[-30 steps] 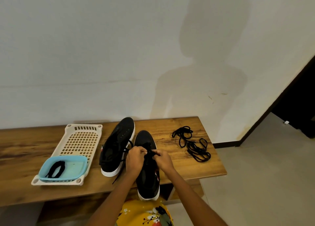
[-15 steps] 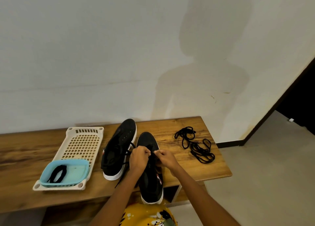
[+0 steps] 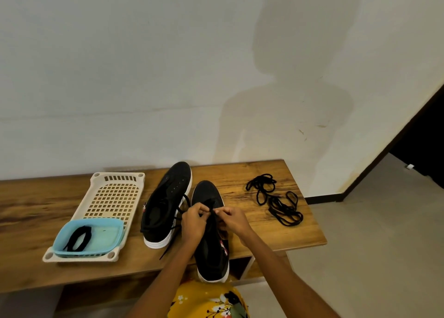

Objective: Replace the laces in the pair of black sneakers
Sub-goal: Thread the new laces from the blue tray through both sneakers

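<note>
Your left hand (image 3: 193,223) pinches the black lace (image 3: 211,206) over the near sneaker (image 3: 211,253) | your right hand (image 3: 234,219) pinches the same lace, fingers curled | near sneaker overhangs the bench (image 3: 276,231) front edge | second sneaker (image 3: 165,204) just left of it | loose laces (image 3: 276,202) lie to the right.

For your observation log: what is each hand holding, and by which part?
Both the left hand and right hand pinch the black lace above the nearer sneaker; which part cannot be told.

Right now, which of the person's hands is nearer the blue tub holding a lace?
Left. The left hand is on the sneaker, on the side facing the blue tub; the right hand is beyond it.
</note>
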`<state>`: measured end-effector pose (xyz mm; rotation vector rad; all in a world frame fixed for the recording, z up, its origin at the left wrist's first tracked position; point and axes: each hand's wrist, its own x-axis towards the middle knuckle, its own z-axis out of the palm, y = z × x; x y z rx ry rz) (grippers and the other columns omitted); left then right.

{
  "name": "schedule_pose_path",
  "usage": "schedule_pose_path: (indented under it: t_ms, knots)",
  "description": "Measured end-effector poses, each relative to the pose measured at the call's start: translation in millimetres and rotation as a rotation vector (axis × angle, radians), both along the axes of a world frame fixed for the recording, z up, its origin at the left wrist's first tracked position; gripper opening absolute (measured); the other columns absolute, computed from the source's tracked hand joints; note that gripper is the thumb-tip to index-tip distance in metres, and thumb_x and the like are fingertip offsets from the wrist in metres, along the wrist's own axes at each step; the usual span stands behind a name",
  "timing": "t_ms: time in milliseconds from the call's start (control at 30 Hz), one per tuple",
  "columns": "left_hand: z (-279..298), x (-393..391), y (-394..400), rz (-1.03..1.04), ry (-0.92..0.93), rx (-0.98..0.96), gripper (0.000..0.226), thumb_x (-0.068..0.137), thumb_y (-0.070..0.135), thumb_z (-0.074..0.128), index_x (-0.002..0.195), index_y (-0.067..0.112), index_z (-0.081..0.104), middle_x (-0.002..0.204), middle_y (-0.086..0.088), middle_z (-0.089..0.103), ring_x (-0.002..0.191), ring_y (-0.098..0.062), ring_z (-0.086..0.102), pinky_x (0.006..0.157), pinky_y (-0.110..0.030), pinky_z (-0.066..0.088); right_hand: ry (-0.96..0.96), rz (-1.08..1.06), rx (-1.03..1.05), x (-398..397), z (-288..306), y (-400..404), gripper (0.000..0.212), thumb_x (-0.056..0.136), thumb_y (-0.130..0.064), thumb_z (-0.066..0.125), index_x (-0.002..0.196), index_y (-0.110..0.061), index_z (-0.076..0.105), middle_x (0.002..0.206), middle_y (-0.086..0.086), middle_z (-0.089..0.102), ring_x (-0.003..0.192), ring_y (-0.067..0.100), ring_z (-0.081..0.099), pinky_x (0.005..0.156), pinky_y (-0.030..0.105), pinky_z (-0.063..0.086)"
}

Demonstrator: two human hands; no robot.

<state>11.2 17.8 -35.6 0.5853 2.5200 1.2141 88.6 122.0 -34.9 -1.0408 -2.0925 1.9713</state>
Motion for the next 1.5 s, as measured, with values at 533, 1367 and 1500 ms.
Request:
schedule_pose_path:
  t_ms: [533,1367,1500]
  knots:
    - [29,-16,9,-0.386,0.089,-0.312,0.026,0.092,0.026,0.042,0.075,0.023,0.061,0.099,-0.002,0.05,0.094,-0.027,0.059,0.078,-0.037,0.044,0.129,-0.176,-0.02,-33,82,29,0.015,0.104,-0.014,0.03,0.096,-0.009,0.041,0.08,0.007,0.058,0.056,0.015,0.055,0.054,0.027,0.052]
    - [199,-10,7,-0.168,-0.007,0.398,0.022,0.088,0.001,0.057,0.108,0.008,0.064,0.096,-0.011,0.066,0.09,-0.022,0.059,0.082,-0.034,0.048,0.247,-0.057,0.465,5,194,4,0.021,0.099,-0.014,0.048,0.104,-0.004,0.065,0.081,-0.001,0.06,0.073,0.016,0.062,0.056,0.01,0.048]
    - [156,-9,-14,-0.124,0.001,0.168,0.017,0.089,0.003,0.054,0.099,0.013,0.064,0.092,-0.006,0.064,0.091,-0.02,0.06,0.079,-0.031,0.046,0.382,-0.204,0.352,9,219,13,0.017,0.099,-0.015,0.046,0.101,-0.008,0.062,0.089,0.005,0.061,0.078,0.018,0.064,0.054,0.008,0.047]
